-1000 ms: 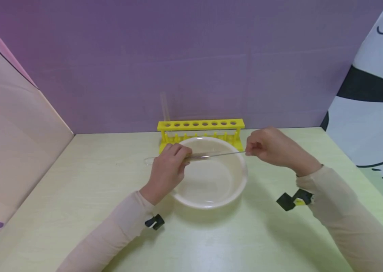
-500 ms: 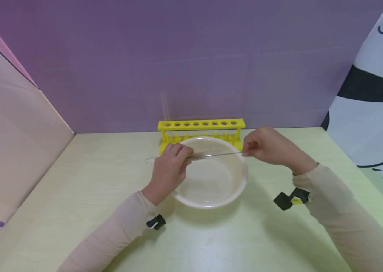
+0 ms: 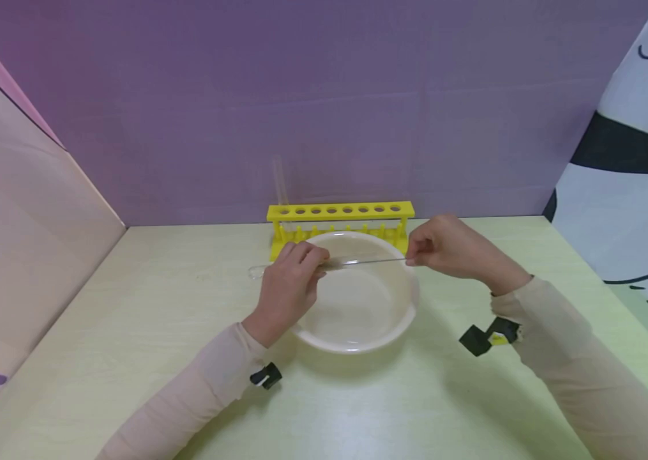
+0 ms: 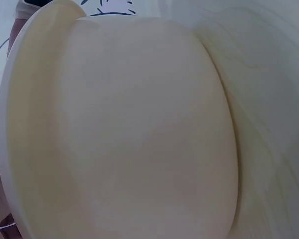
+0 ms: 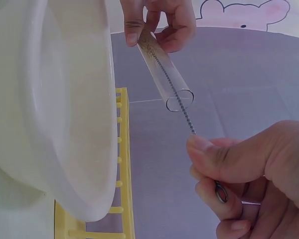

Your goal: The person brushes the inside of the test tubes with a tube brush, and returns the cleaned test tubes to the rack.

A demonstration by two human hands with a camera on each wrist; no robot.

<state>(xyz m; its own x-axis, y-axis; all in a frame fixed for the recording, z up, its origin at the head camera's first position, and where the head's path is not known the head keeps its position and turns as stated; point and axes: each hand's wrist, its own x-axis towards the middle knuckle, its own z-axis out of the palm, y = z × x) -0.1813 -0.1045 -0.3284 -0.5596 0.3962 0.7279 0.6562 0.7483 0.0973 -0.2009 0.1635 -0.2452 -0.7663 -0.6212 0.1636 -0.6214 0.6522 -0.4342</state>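
Over the white basin [image 3: 352,349], my left hand [image 3: 288,287] grips a clear glass test tube [image 5: 175,79], its rounded end [image 3: 255,272] showing past the hand at the left. The tube lies nearly level, mouth toward my right hand [image 3: 451,252]. That hand pinches the twisted-wire handle of a test tube brush [image 5: 165,73], near its looped end [image 5: 221,191]. The brush runs through the tube's mouth, and its brownish bristles [image 5: 148,46] sit inside near the left fingers. Mostly the basin's outer side fills the left wrist view; the tube is out of sight there.
Behind the basin stands a yellow test tube rack [image 3: 339,209] with a row of holes. Another clear tube [image 3: 280,182] rises from its left end. A purple backdrop [image 3: 324,108] closes off the back of the pale wooden table [image 3: 186,306].
My right hand has moved slightly left toward the left hand, pushing the brush a little deeper into the tube. The left hand and tube have shifted slightly right.
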